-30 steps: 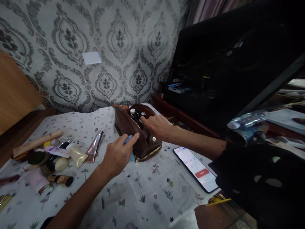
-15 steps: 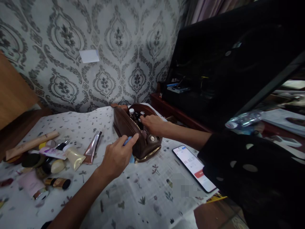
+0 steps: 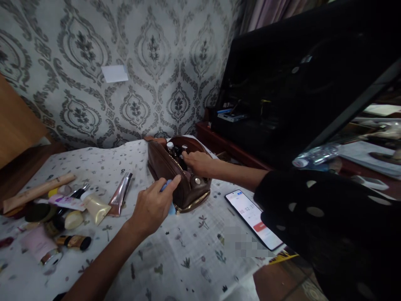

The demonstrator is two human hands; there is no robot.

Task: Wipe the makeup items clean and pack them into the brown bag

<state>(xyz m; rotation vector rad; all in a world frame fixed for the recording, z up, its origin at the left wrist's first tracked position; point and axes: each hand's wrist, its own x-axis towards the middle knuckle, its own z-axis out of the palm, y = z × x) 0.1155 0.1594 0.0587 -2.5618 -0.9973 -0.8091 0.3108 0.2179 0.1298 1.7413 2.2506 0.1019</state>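
Observation:
A brown leather makeup bag point(image 3: 163, 161) lies unzipped on the patterned cloth, with small bottles inside, among them a white-capped one point(image 3: 169, 145). My right hand point(image 3: 197, 162) reaches into its opening, fingers closed around a small silver-capped bottle point(image 3: 184, 148); the fingertips are partly hidden. At the near side of the bag, my left hand point(image 3: 155, 205) is closed on a blue item point(image 3: 166, 185). Its lighter blue end shows below the fingers, but most of it is covered, so its kind is unclear. The left index finger rests against the bag's side.
To the left lie several cosmetics, including a shiny tube point(image 3: 120, 194), a cream tube point(image 3: 96, 207) and a pink tube point(image 3: 40, 246). A phone point(image 3: 253, 219) with a running timer sits right of the bag. Behind stands a large black screen point(image 3: 282, 96), near a plastic bottle point(image 3: 316, 155).
The view has shifted slightly, moving everything a little to the left. Both hands keep their places at the bag, with no visible change in grip.

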